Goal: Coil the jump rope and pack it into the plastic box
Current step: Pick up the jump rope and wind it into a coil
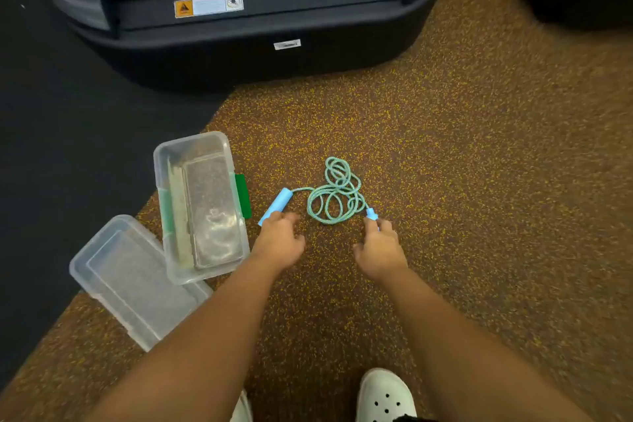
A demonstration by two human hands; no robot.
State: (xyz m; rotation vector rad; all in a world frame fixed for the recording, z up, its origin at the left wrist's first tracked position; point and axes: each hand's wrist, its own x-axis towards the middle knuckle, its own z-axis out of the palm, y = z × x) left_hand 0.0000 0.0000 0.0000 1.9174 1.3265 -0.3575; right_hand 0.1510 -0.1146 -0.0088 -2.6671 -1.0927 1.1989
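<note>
At centre frame: rope [334, 193] lies in loose green loops on the floor.
Floor: brown flecked rubber [479, 164], black strip at left.
Upper frame: dark machine base [253, 44] with warning label.
Box [202, 205]: open, clear, left of rope; lid [137, 281] below it.
Left hand [279, 241]: fingers curled on blue handle [277, 204].
Right hand [378, 248]: pinching the other handle [371, 214].
Bottom edge: white shoe [385, 396].

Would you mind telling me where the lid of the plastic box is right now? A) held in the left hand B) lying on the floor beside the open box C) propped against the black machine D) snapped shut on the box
B: the clear lid lies flat on the floor, partly under the near end of the open plastic box, with neither hand on it.
</note>
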